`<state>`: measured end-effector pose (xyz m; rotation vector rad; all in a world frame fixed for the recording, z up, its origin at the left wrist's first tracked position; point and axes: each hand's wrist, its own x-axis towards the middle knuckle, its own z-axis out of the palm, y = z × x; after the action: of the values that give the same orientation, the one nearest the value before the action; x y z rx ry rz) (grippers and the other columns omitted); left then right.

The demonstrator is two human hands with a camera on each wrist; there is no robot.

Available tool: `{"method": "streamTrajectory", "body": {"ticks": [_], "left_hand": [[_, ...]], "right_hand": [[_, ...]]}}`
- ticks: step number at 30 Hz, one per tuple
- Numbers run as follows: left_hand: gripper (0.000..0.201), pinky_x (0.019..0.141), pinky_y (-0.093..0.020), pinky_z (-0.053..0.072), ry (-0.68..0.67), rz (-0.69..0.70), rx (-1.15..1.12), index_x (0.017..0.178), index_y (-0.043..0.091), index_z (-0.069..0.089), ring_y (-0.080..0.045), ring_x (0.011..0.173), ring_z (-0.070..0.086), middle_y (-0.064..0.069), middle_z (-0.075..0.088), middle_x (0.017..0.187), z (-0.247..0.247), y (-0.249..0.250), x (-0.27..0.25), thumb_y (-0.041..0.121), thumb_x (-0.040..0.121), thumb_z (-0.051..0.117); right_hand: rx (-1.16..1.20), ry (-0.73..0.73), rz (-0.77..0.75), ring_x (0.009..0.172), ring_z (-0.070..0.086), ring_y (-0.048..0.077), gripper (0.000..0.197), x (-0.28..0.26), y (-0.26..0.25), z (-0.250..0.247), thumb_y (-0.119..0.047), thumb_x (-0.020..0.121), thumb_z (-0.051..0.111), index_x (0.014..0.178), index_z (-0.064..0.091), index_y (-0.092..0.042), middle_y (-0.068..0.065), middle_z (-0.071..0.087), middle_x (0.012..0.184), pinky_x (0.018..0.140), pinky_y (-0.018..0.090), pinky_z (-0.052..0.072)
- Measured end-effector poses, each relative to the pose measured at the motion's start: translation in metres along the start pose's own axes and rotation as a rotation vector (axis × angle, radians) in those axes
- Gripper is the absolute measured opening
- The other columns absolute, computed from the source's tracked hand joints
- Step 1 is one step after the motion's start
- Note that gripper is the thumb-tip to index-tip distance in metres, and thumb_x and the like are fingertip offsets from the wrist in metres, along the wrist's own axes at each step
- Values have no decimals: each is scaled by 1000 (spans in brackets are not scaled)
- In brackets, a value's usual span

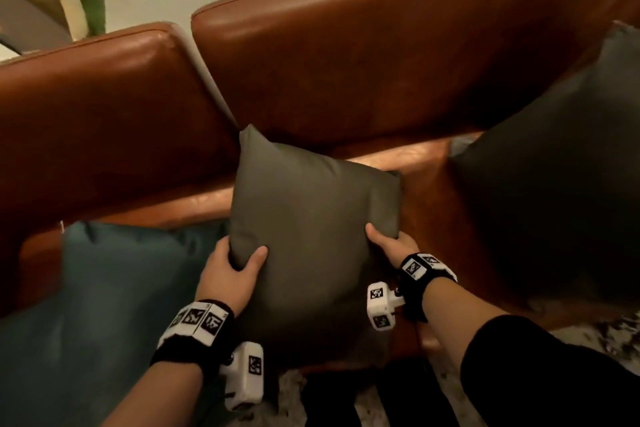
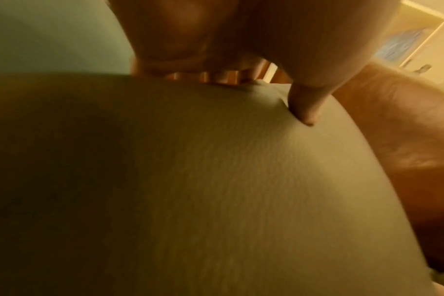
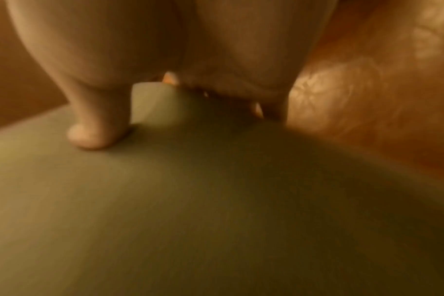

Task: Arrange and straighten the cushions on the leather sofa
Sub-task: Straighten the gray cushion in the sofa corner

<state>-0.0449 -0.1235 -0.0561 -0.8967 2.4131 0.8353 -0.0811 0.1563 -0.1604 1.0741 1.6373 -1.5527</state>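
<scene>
Head view: left hand [image 1: 228, 270] and right hand [image 1: 391, 244] clamped on square grey-brown fabric cushion [image 1: 311, 218], tilted over brown leather sofa [image 1: 346, 73].

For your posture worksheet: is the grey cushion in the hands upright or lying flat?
Tilted, not flat: the grey cushion leans its top corner toward the backrest; both hands hold its sides.

Black wristbands [image 1: 188, 350] set with white black-patterned marker blocks [image 1: 380, 305] are worn on both wrists, a black sleeve [image 1: 554, 374] on the right arm.
</scene>
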Motion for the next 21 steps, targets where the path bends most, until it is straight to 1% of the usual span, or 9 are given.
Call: {"method": "streamTrajectory", "body": {"ticks": [2,4,7,9,11,14,17,19,21], "left_hand": [[37,84,-33,43,-47,29,-21,110,29,47,-27,109,60,-1,63,116,-4,4,-9,47,83,65],[35,83,-31,44,-106,47,-74,106,30,43,-27,107,61,2,63,110,-6,6,-16,42,83,68],[47,91,-29,43,-243,40,-102,122,24,47,-26,115,59,3,62,117,-9,10,-16,45,84,66],[56,98,-30,42,-307,51,-58,130,17,50,-24,119,57,-1,63,127,-17,22,-10,52,87,58],[57,97,-30,40,-234,70,-76,130,13,52,-26,121,56,-6,62,128,-31,43,-3,52,89,55],[66,103,-32,36,22,110,-319,137,12,39,-30,128,47,-13,47,139,-61,79,13,41,84,67],[96,115,-35,27,131,202,-503,150,21,15,-26,139,33,-9,24,156,-86,104,39,41,77,74],[103,116,-31,25,110,215,-527,152,28,6,-21,142,31,-3,22,159,-96,118,60,45,77,73],[102,112,-30,29,64,169,-518,153,27,7,-21,139,37,0,30,156,-100,130,77,49,77,71]], "right_hand": [[22,136,-130,95,66,24,49,-19,-11,-3,-31,73,83,115,66,-12,6,70,107,84,31,50],[-5,231,-314,95,66,21,45,-46,-40,-12,-24,73,83,114,65,-15,4,70,105,81,28,48],[-104,289,-598,93,67,15,45,-89,-101,-27,-20,70,85,110,65,-22,-5,70,99,85,30,53],[-260,332,-801,96,64,10,49,-117,-144,-27,-17,70,84,113,64,-27,-8,68,101,88,25,49],[-486,388,-996,102,61,12,51,-131,-178,-13,-17,72,82,118,65,-28,-4,68,109,93,23,44],[-972,288,-1212,121,54,23,53,-128,-212,28,-24,81,71,131,57,-32,-1,62,130,108,37,37],[-1179,84,-1162,135,41,22,54,-112,-226,42,-29,89,63,140,47,-34,-3,51,144,114,46,31],[-1131,286,-1107,142,30,25,63,-94,-234,20,-44,85,65,143,42,-35,2,41,151,118,49,23],[-1124,527,-842,149,3,31,88,-73,-241,-14,-73,71,62,147,28,-42,4,14,162,118,50,4]]}}
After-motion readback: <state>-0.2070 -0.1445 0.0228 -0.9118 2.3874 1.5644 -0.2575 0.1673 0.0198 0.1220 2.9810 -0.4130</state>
